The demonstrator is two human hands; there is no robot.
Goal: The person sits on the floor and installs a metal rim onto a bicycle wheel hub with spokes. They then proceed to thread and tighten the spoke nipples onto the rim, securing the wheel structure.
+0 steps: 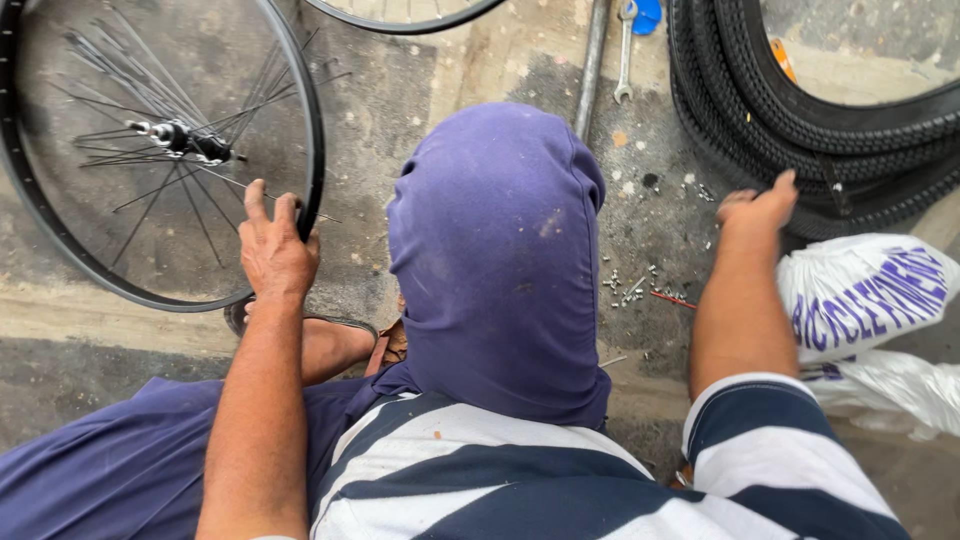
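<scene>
While gripping the black wheel rim with left hand fingers curled round it, better kept steady; right hand, fingers loosely together, reaching near stacked tyres, above scattered spoke nipples.

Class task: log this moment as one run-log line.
left hand: grips wheel rim | right hand: reaching toward stacked tyres, nothing visibly held | floor: small nuts, spanner

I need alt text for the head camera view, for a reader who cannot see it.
Seen from above, a seated person's left hand grips the rim of a spoked bicycle wheel, while the right hand reaches toward stacked black tyres. Small metal parts, a spanner and white plastic bags lie on the concrete floor.
</scene>
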